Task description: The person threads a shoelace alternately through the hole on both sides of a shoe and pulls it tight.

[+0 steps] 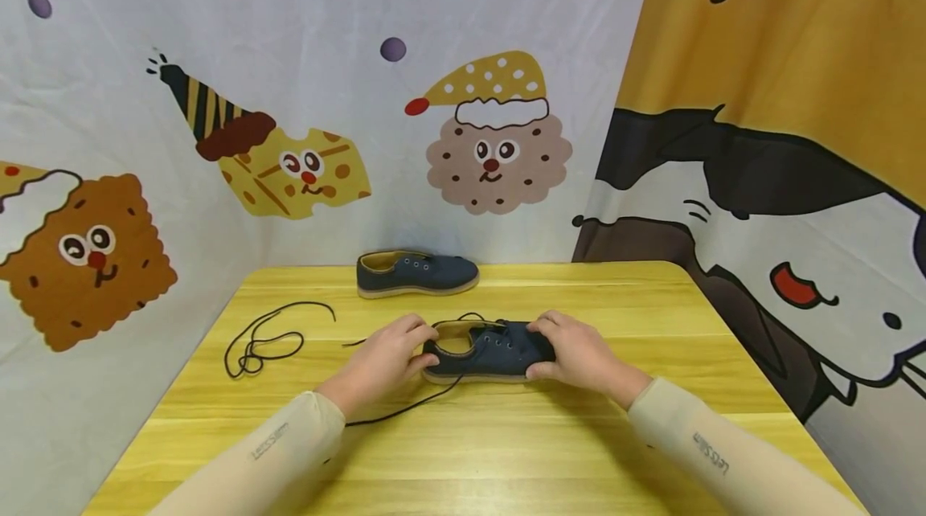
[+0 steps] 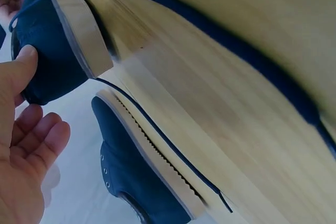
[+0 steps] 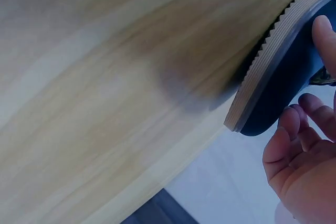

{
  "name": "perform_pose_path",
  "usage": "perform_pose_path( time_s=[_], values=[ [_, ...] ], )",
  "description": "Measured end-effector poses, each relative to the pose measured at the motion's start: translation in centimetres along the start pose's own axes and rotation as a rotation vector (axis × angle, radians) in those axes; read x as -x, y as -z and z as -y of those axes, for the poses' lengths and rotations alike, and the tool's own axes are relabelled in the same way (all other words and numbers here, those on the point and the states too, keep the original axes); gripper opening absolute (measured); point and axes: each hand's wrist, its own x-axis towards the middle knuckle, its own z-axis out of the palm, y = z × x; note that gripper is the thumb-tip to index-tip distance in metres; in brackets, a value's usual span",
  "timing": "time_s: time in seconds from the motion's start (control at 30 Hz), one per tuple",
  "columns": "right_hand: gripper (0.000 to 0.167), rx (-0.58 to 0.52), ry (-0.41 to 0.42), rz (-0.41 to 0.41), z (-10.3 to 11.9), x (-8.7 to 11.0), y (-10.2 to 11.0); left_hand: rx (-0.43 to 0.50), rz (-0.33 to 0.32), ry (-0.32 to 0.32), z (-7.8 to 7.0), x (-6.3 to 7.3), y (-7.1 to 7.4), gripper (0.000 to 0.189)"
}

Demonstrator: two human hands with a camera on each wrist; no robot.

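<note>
A dark blue lace-up shoe (image 1: 502, 354) with a pale sole sits on the wooden table, its toe pointing right. At the heel, my left hand (image 1: 388, 355) grips it, the thumb (image 2: 27, 61) pressed on the near side in the left wrist view. My right hand (image 1: 581, 359) holds the toe end between thumb and fingers. A dark shoelace (image 1: 408, 411) runs from the shoe toward the near left, and another lace end shows behind the left hand. In the right wrist view the ridged sole (image 3: 278, 40) is seen from the side.
A matching shoe (image 1: 427, 275) without a visible lace stands near the table's back edge, toe to the right. On the left of the wooden table (image 1: 492, 452) lies a loosely looped dark lace (image 1: 302, 341). A cartoon-printed curtain (image 1: 347, 2) hangs behind.
</note>
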Motion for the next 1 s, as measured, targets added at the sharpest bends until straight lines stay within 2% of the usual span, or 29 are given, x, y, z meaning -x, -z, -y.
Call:
perform_pose_path(
  time_s=[0.17, 0.3, 0.43, 0.57, 0.7, 0.8, 0.87, 0.93, 1.0],
  values=[
    [0.072, -0.004, -0.066, -0.017, -1.1, -0.3, 0.2, -0.008, 0.059, 0.031, 0.2, -2.1, -0.8, 0.033],
    [0.065, 0.024, -0.133, -0.054, -2.0, -0.6, 0.1, 0.015, 0.102, 0.107, 0.2, -4.4, -1.7, 0.034],
    [0.055, 0.019, -0.194, -0.083, -2.5, -1.0, 0.0, 0.029, 0.113, 0.183, 0.5, -6.8, -3.0, 0.033],
    [0.048, 0.000, -0.206, -0.108, -2.3, -1.7, 0.1, 0.016, 0.117, 0.246, 1.1, -9.1, -4.1, 0.033],
    [0.045, -0.008, -0.195, -0.117, -2.0, -2.2, 0.1, -0.018, 0.118, 0.277, 1.4, -10.9, -4.8, 0.034],
    [0.044, -0.032, -0.197, -0.104, -1.7, -2.1, -0.1, -0.030, 0.113, 0.286, 1.6, -11.5, -5.1, 0.037],
    [0.043, -0.046, -0.196, -0.090, -1.7, -1.9, -0.3, -0.065, 0.106, 0.300, 2.0, -11.4, -5.2, 0.044],
    [0.043, -0.058, -0.191, -0.083, -1.8, -1.7, -0.5, -0.131, 0.086, 0.353, 2.9, -10.9, -5.1, 0.051],
    [0.042, -0.061, -0.190, -0.083, -1.8, -1.4, -0.6, -0.219, 0.052, 0.440, 4.3, -10.2, -4.9, 0.058]
  ],
)
